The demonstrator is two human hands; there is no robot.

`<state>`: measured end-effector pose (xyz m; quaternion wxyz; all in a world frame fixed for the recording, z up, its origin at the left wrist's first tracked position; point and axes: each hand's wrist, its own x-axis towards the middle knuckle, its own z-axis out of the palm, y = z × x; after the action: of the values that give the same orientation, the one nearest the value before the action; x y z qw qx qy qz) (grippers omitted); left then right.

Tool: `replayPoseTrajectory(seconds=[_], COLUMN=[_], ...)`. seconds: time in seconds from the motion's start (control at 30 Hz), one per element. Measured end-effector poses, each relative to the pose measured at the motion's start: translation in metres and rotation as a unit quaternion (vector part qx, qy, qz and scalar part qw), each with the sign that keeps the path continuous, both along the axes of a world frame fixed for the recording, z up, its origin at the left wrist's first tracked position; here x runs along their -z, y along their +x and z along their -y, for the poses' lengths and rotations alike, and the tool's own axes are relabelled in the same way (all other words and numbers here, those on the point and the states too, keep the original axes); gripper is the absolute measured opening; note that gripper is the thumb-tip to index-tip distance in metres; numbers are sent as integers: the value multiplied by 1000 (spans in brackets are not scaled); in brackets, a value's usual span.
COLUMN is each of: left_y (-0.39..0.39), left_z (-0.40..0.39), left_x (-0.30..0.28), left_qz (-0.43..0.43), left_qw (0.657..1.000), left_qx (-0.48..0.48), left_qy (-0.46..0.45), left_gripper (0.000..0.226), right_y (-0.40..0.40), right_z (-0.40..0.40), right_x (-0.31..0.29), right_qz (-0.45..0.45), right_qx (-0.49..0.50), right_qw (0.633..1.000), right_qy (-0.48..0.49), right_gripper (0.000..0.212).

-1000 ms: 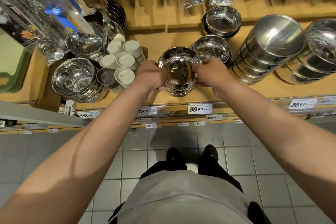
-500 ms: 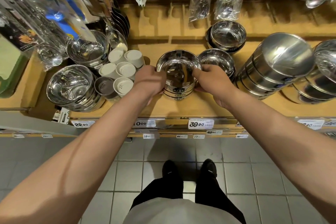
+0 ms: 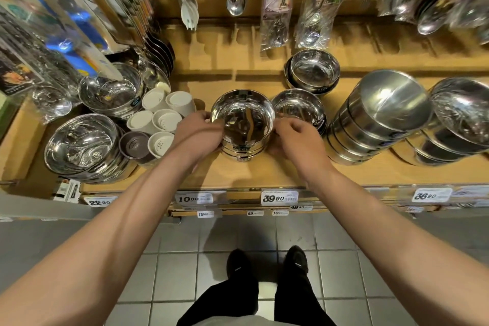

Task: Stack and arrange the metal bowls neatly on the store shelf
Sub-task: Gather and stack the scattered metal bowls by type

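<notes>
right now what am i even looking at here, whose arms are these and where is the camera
There is no machine here. The camera sits on a person's head and looks down, so the two bare arms and the black shoes on the tiled floor are that person's own. The left hand and the right hand grip opposite sides of a stack of metal bowls standing on a wooden store shelf. Beside it stand more bowl stacks, and white shakers to the left. Price tags line the shelf edge; packaged spoons hang above.
</notes>
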<state>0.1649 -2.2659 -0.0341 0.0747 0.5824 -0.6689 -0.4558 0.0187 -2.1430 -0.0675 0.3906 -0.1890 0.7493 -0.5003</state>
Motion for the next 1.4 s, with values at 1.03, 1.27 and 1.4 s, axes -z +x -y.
replayPoseTrajectory(seconds=[1.03,1.27,1.4], left_y=[42,23,12], left_z=[-14,-15,-26], left_x=[-28,-51,-61], left_qz=[-25,-55,-134], left_qw=[999,997,990], left_qx=[12,-4,20], left_qy=[-32,-57,-36], left_gripper=[16,30,41], right_y=[-30,-26,-11], right_z=[29,21,7], right_x=[-9,-55,-79], right_qz=[36,30,46], right_qx=[241,244,218], right_qw=[960,967,975], right_qy=[136,59,13], right_gripper=[21,15,9])
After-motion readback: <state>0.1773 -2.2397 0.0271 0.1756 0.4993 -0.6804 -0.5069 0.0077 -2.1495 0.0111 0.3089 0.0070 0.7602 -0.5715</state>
